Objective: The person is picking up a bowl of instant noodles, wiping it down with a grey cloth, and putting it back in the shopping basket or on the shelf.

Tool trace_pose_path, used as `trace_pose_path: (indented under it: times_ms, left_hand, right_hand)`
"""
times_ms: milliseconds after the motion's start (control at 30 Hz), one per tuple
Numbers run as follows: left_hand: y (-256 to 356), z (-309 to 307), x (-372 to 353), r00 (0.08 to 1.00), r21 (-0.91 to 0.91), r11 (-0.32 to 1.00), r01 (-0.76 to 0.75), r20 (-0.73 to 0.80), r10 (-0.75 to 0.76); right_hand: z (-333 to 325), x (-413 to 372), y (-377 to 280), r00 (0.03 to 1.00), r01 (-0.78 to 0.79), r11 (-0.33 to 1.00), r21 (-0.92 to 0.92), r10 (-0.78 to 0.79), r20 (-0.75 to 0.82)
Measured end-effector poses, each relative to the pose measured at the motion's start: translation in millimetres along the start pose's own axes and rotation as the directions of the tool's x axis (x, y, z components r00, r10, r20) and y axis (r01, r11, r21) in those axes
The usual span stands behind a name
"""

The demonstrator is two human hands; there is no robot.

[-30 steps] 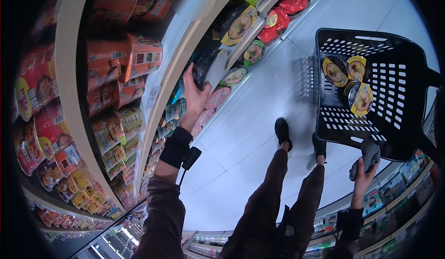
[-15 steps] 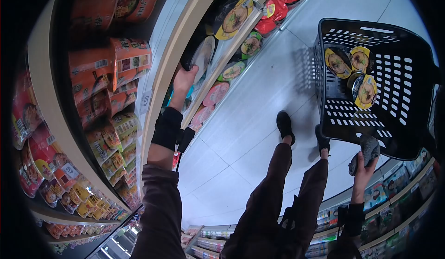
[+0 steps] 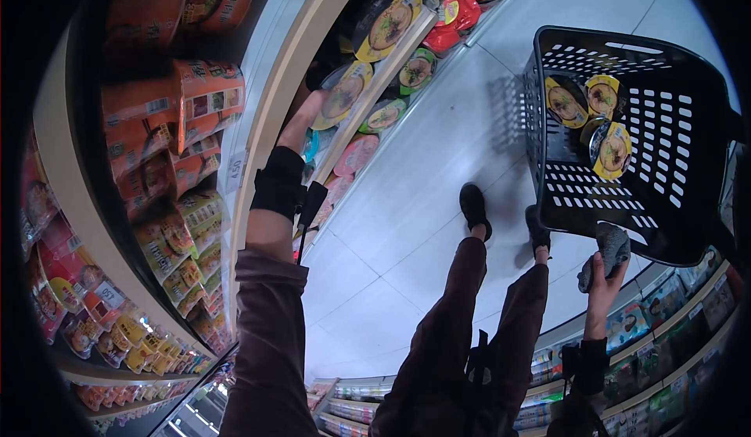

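My left hand (image 3: pixel 308 116) reaches into the shelf at an instant noodle bowl (image 3: pixel 345 97) with a yellow-and-dark lid. It grips the bowl's near edge, and its fingertips are partly hidden behind it. Another yellow-lidded noodle bowl (image 3: pixel 389 24) stands just beyond, on the same shelf. On the right, my right hand (image 3: pixel 602 284) is closed around a dark grey, cloth-like piece (image 3: pixel 612 247) by the near rim of a black shopping basket (image 3: pixel 547 167). Inside the basket lie several noodle bowls (image 3: pixel 611 150) with similar yellow lids.
Orange noodle tubs (image 3: pixel 210 100) and bagged noodles fill the shelves at left. A lower shelf holds red packs (image 3: pixel 452 16) and green-lidded bowls (image 3: pixel 416 71). My feet (image 3: pixel 475 206) stand on the pale tiled floor (image 3: pixel 391 233). More stocked shelves (image 3: pixel 626 359) curve along the lower right.
The noodle bowl at my left hand has turned, so its yellow lid now shows more clearly. My left hand has shifted slightly deeper into the shelf. My right hand keeps its hold.
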State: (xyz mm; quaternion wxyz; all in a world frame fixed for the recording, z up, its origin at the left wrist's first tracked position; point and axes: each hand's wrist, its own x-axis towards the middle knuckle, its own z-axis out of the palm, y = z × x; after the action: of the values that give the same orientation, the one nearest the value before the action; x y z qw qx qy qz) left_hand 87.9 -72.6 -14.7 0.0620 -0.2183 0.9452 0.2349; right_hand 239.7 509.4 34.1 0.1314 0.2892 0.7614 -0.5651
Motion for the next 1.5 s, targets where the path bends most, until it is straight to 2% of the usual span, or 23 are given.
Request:
trace_pose_path:
  times_ms: [133, 400, 667, 733, 767, 800, 833, 900, 933, 1000, 1067, 1133, 1200, 1300, 1333, 1400, 1433, 1500]
  left_hand:
    - [29, -10, -4, 0.990, 0.077, 0.995, 0.070, 0.121, -0.078]
    - [15, -8, 0, 0.998, 0.186, 0.983, -0.001, -0.069, 0.014]
    - [2, 1, -14, 0.967, 0.326, 0.945, 0.008, -0.245, 0.077]
    - [-6, 6, -15, 0.967, 0.331, 0.943, 0.017, -0.246, 0.069]
    - [-11, 9, -14, 0.982, 0.306, 0.938, 0.164, -0.137, -0.128]
    - [-13, 11, -13, 0.948, 0.296, 0.904, 0.310, -0.020, -0.318]
    - [7, 5, -22, 0.948, 0.293, 0.905, 0.308, -0.019, -0.317]
    - [72, -18, -59, 0.945, 0.067, 0.947, 0.314, 0.073, -0.319]
    - [69, -17, -70, 0.949, 0.062, 0.951, 0.304, 0.071, -0.308]
    - [53, -3, -89, 1.000, -0.017, 1.000, -0.017, 0.002, 0.017]
    - [71, 1, -121, 0.981, 0.029, 0.981, -0.194, 0.006, 0.194]
    - [86, 4, -149, 0.965, -0.069, 0.965, -0.252, 0.058, 0.256]
    - [100, 14, -175, 0.967, -0.112, 0.978, -0.177, 0.167, 0.194]
    - [127, 34, -216, 0.922, -0.205, 0.959, -0.197, 0.295, 0.252]
    - [139, 39, -226, 0.896, -0.167, 0.960, -0.226, 0.352, 0.272]
    - [160, 52, -247, 0.858, -0.274, 0.930, -0.246, 0.386, 0.340]
    - [169, 56, -256, 0.843, -0.288, 0.928, -0.238, 0.413, 0.344]
    - [191, 65, -270, 0.823, -0.302, 0.933, -0.194, 0.468, 0.323]
  right_hand:
    - [3, -2, 2, 1.000, -0.002, 1.000, 0.010, 0.002, 0.019]
    - [12, -7, -6, 0.998, -0.049, 0.999, -0.003, 0.049, 0.040]
    - [10, -10, -3, 1.000, 0.011, 1.000, -0.012, -0.010, 0.017]
    - [8, -10, -2, 1.000, 0.018, 1.000, -0.016, -0.018, 0.017]
    - [6, -10, 1, 1.000, -0.003, 1.000, -0.006, 0.003, 0.020]
    - [4, -10, 3, 0.999, -0.024, 1.000, 0.003, 0.024, 0.023]
    - [4, -11, 2, 1.000, -0.022, 1.000, 0.001, 0.022, 0.020]
    - [4, -14, -3, 0.999, -0.001, 0.999, 0.032, 0.000, 0.041]
    - [3, -15, -3, 0.999, -0.003, 0.999, 0.038, 0.001, 0.044]
    - [2, -18, -4, 0.999, -0.013, 0.996, 0.087, 0.010, 0.034]
    - [1, -23, -5, 0.999, -0.037, 0.990, 0.134, 0.032, 0.037]
    - [2, -32, -20, 0.997, -0.065, 0.980, 0.189, 0.057, 0.050]
    - [4, -41, -39, 0.993, -0.109, 0.949, 0.297, 0.094, 0.064]
    - [0, -51, -33, 0.999, -0.043, 0.948, 0.314, 0.044, 0.002]
    - [-2, -54, -33, 1.000, -0.004, 0.944, 0.330, 0.011, -0.019]
    - [-8, -63, -42, 0.999, -0.021, 0.923, 0.383, 0.034, -0.027]
    - [-13, -68, -53, 0.997, -0.069, 0.891, 0.449, 0.076, 0.002]
    - [-23, -69, -44, 0.998, -0.035, 0.895, 0.445, 0.054, -0.031]
